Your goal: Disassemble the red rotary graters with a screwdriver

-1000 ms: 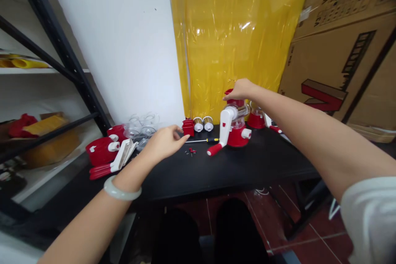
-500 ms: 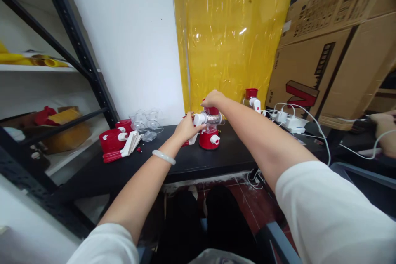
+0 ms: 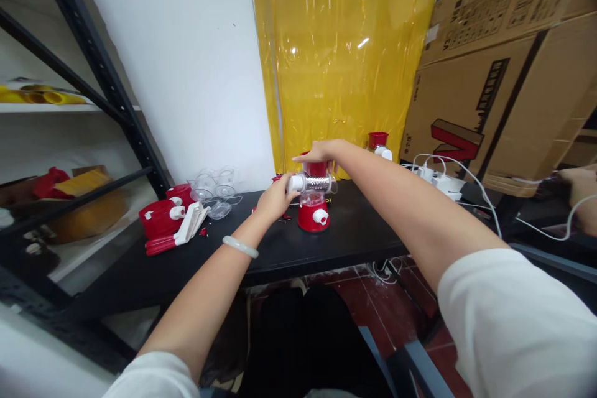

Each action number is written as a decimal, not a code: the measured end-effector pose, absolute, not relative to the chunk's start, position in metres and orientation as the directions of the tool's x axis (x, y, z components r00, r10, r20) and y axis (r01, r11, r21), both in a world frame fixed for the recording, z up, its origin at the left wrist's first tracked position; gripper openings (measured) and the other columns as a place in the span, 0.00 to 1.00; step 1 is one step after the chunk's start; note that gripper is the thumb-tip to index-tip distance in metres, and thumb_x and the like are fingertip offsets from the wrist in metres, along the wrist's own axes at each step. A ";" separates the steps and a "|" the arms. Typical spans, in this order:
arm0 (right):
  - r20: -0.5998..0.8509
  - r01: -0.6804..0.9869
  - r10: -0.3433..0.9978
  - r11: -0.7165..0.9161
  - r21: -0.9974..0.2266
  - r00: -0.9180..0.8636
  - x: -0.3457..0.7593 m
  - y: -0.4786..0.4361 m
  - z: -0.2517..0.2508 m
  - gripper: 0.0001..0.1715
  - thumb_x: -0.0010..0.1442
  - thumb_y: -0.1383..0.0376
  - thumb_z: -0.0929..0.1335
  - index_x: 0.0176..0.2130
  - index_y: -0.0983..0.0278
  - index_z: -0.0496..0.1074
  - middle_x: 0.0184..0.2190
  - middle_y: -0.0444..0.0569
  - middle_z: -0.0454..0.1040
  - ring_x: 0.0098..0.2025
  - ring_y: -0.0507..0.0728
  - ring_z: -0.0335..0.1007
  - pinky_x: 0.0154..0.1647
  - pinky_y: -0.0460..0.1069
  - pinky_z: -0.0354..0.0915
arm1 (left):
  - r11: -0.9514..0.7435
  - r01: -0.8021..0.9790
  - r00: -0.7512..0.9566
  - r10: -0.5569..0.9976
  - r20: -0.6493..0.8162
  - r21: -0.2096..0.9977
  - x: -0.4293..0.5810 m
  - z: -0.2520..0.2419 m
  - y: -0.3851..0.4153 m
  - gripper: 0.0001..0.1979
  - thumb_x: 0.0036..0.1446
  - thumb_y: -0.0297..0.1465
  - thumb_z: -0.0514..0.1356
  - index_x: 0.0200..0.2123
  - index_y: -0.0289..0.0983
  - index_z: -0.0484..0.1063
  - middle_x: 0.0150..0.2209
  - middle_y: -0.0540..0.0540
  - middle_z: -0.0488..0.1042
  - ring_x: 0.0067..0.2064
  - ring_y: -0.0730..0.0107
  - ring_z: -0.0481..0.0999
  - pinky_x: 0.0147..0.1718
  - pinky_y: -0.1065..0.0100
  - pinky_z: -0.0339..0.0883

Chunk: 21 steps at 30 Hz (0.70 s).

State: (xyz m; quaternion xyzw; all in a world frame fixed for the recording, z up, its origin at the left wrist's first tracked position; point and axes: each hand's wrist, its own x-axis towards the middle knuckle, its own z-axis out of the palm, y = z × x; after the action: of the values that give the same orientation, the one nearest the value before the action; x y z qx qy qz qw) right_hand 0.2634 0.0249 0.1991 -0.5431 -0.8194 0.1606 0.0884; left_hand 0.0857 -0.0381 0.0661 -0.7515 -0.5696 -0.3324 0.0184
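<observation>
Rotary grater (image 3: pixel 315 198), upright at twelve o'clock, has base (image 3: pixel 308 221), drum (image 3: pixel 319 185) and hopper (image 3: pixel 318 169) joined, our left hand (image 3: pixel 275 197) gripping its white hub (image 3: pixel 295 183), seating hard to tell behind fingers, right hand (image 3: pixel 321 152) clasping the hopper, while red bases (image 3: pixel 159 217) and white handles (image 3: pixel 189 222) lie loose at ten o'clock.

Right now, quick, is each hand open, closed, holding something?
Left hand: closed on the white plastic crank of the red-and-clear rotary grater.
Right hand: closed over that grater's red plastic hopper.
</observation>
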 end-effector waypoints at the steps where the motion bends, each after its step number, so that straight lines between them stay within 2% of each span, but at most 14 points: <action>1: -0.087 0.856 0.915 0.331 -0.397 -0.395 0.268 0.024 0.200 0.62 0.45 0.32 0.69 0.61 0.72 0.63 0.53 0.70 0.73 0.50 0.75 0.75 0.44 0.65 0.74 | -0.348 0.874 0.135 0.845 0.518 0.339 0.085 0.067 -0.039 0.27 0.60 0.36 0.61 0.61 0.43 0.61 0.55 0.39 0.74 0.50 0.56 0.77 0.47 0.59 0.69; 3: -0.077 0.788 0.876 0.386 -0.480 -0.476 0.278 0.028 0.199 0.65 0.45 0.34 0.71 0.67 0.68 0.54 0.62 0.70 0.64 0.56 0.73 0.71 0.47 0.63 0.74 | -0.352 0.873 0.146 0.849 0.509 0.337 0.082 0.069 -0.040 0.28 0.60 0.37 0.61 0.62 0.42 0.60 0.55 0.39 0.74 0.51 0.54 0.77 0.48 0.58 0.69; 5: 0.000 0.692 0.810 0.501 -0.519 -0.586 0.287 0.037 0.195 0.65 0.44 0.39 0.74 0.69 0.63 0.52 0.67 0.66 0.56 0.61 0.72 0.65 0.53 0.63 0.72 | -0.372 0.848 0.170 0.865 0.471 0.377 0.078 0.071 -0.041 0.29 0.59 0.36 0.61 0.62 0.42 0.60 0.55 0.39 0.74 0.52 0.54 0.76 0.50 0.57 0.68; 8: 0.102 0.554 0.703 0.633 -0.540 -0.704 0.297 0.055 0.188 0.66 0.40 0.48 0.79 0.69 0.60 0.53 0.65 0.63 0.61 0.62 0.70 0.64 0.61 0.62 0.65 | -0.432 0.757 0.259 0.887 0.382 0.490 0.070 0.076 -0.040 0.31 0.58 0.37 0.63 0.62 0.41 0.60 0.54 0.39 0.75 0.51 0.55 0.77 0.50 0.56 0.69; 11: 0.142 0.481 0.632 0.698 -0.531 -0.762 0.303 0.068 0.186 0.61 0.41 0.52 0.80 0.67 0.59 0.57 0.60 0.59 0.68 0.59 0.68 0.67 0.62 0.62 0.62 | -0.481 0.620 0.349 0.877 0.330 0.620 0.059 0.087 -0.035 0.32 0.56 0.38 0.64 0.62 0.40 0.60 0.53 0.38 0.75 0.52 0.58 0.77 0.51 0.57 0.70; 13: 0.165 0.462 0.607 0.729 -0.505 -0.777 0.305 0.072 0.190 0.57 0.41 0.54 0.80 0.65 0.59 0.61 0.59 0.57 0.69 0.59 0.67 0.67 0.63 0.62 0.61 | -0.473 0.567 0.328 0.881 0.342 0.675 0.052 0.102 -0.031 0.30 0.57 0.38 0.62 0.62 0.39 0.60 0.53 0.38 0.75 0.54 0.59 0.76 0.51 0.58 0.70; 18: 0.291 0.400 0.616 0.735 -0.548 -0.732 0.303 0.078 0.217 0.43 0.49 0.52 0.76 0.61 0.59 0.65 0.55 0.55 0.72 0.56 0.65 0.70 0.58 0.59 0.67 | -0.473 0.576 0.098 0.850 0.518 0.667 0.037 0.148 -0.020 0.26 0.60 0.40 0.60 0.59 0.37 0.64 0.49 0.39 0.76 0.51 0.62 0.77 0.53 0.57 0.69; 21: 0.410 0.408 0.693 0.698 -0.589 -0.593 0.284 0.083 0.229 0.35 0.57 0.48 0.71 0.58 0.61 0.65 0.51 0.57 0.74 0.51 0.63 0.73 0.51 0.57 0.72 | -0.533 0.573 0.090 0.796 0.599 0.623 0.041 0.163 -0.008 0.28 0.58 0.40 0.62 0.60 0.39 0.63 0.51 0.39 0.76 0.53 0.61 0.76 0.52 0.57 0.70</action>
State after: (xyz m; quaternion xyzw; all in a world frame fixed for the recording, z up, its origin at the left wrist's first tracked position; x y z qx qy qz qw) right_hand 0.2835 0.0826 0.2291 -0.3185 -0.8642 0.2229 0.3195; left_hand 0.0412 -0.0078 0.1630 -0.7293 -0.4690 -0.4846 -0.1152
